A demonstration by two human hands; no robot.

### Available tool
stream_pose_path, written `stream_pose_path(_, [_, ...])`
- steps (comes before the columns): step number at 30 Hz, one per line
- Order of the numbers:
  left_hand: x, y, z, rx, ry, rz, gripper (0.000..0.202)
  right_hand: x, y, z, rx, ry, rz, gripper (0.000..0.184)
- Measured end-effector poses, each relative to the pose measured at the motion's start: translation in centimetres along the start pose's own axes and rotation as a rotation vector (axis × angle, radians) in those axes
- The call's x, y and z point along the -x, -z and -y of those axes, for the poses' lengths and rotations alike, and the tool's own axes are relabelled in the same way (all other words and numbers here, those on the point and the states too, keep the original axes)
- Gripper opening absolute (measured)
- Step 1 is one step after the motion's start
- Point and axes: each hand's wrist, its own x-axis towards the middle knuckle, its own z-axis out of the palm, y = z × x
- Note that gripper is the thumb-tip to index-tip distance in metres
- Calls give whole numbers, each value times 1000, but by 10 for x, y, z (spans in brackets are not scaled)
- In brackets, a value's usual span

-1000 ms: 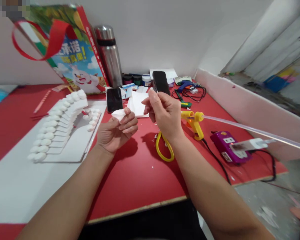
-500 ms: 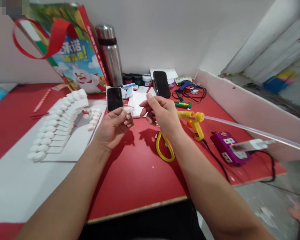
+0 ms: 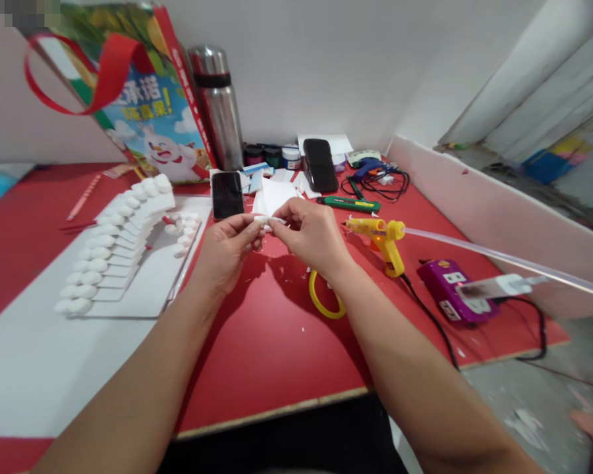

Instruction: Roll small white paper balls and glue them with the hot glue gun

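Between left fingers and right fingers — small white piece, pinched by both

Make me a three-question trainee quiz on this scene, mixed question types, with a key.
1. True or false: the left hand and the right hand both have fingers on the small white piece.
2. Which colour is the glue gun? (a) green (b) yellow (c) purple
3. What metal container stands beside the printed bag?

Key: 1. True. 2. b. 3. A steel flask.
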Motion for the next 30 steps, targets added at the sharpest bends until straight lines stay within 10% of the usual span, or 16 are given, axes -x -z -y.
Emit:
stream_pose_path(5, [0, 1, 2, -20, -26, 15, 26, -1, 0, 3, -74, -46, 25, 20])
stream_pose_path(13, [4, 5, -1, -262, -224, 42, 22, -12, 15, 13, -913, -747, 385, 33])
stream_pose_path(30, [4, 5, -4, -337, -280, 50, 21, -10, 16, 9, -1102, -795, 398, 21])
